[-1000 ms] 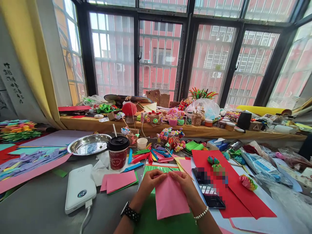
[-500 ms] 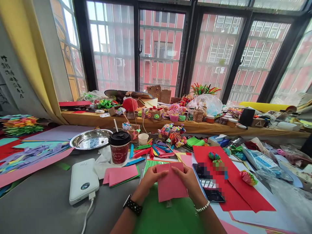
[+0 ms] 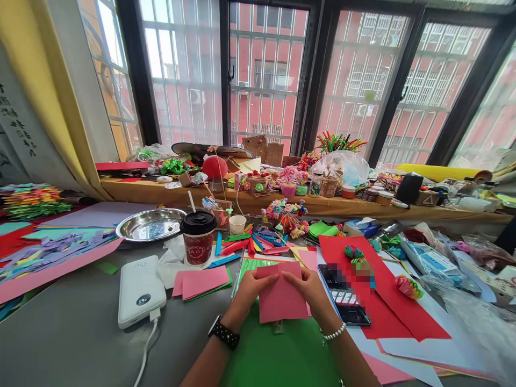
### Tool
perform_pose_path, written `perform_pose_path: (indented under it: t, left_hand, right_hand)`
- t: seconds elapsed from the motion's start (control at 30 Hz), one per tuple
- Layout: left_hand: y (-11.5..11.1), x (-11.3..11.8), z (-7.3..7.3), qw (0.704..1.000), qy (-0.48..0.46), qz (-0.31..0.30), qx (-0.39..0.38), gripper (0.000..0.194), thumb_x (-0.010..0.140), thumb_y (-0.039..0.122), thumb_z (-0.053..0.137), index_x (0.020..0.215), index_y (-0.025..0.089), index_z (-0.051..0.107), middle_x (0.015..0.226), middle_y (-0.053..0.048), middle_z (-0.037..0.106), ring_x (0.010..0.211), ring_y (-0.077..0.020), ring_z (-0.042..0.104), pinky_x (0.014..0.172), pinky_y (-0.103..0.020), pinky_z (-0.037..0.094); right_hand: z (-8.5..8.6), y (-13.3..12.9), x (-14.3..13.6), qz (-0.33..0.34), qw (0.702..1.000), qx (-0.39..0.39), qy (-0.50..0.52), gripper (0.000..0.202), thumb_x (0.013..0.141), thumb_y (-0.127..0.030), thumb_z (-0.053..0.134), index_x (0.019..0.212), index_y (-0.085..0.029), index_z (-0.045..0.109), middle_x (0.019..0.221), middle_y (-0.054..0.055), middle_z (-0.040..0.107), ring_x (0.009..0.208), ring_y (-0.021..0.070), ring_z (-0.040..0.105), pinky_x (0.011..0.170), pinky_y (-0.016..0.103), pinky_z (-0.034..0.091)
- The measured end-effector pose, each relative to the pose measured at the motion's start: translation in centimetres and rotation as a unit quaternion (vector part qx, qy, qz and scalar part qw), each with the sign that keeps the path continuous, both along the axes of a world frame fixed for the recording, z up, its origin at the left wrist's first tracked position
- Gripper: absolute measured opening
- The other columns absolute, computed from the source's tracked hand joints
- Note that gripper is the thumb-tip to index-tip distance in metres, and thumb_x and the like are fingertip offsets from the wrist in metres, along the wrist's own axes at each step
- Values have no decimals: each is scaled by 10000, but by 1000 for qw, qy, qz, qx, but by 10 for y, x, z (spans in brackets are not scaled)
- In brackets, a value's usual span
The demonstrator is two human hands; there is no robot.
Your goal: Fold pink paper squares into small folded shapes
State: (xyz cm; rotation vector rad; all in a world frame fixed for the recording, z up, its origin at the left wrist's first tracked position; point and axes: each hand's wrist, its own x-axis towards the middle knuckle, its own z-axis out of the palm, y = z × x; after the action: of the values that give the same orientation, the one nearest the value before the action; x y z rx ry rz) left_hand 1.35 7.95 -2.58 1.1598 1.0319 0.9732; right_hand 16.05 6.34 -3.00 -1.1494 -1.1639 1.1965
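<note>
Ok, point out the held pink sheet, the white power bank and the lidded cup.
Pink sheet (image 3: pixel 282 298), head view: middle of its face.
White power bank (image 3: pixel 141 289), head view: middle of its upper face.
Lidded cup (image 3: pixel 199 245), head view: front of its red wall.

Two-hand pinch, forearms converging.
The bare left forearm (image 3: pixel 207 357) and the bare right forearm (image 3: pixel 352 357) enter from the lower edge and angle inward. The bare left hand (image 3: pixel 250 293) and the bare right hand (image 3: pixel 313 293) sit side by side at equal height. Both thumbs (image 3: pixel 287 278) lie on the near side, tips inward and slightly apart; the fingers (image 3: pixel 307 274) curl behind, mostly hidden.
</note>
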Motion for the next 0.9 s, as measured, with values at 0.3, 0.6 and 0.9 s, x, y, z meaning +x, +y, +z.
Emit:
perform_pose_path:
  t: [0.3, 0.6, 0.9]
  left_hand:
    - [0, 2, -2, 999, -16, 26, 13, 361, 505, 401, 670, 718, 110, 649, 753, -74, 661, 711, -195, 581, 630, -261, 437]
    - [1, 1, -2, 999, -24, 28, -2, 373, 480, 396, 686, 718, 111, 639, 733, -77, 660, 650, -178, 585, 545, -223, 434]
    - [2, 3, -6, 998, -40, 38, 13, 390, 470, 372, 698, 744, 100, 650, 761, -85, 660, 695, -196, 586, 604, -252, 440]
  right_hand:
    - [0, -1, -5, 4, 995, -46, 89, 351, 530, -414, 654, 733, -129, 626, 679, 45, 645, 597, 185, 578, 523, 262, 437]
    - [2, -1, -1, -7, 1000, -22, 2, 387, 498, -460, 656, 668, -115, 609, 597, 38, 629, 537, 171, 555, 460, 236, 396]
    - [1, 1, -3, 6, 994, -68, 81, 369, 470, -429, 682, 665, -123, 615, 597, 36, 634, 533, 177, 571, 504, 265, 420]
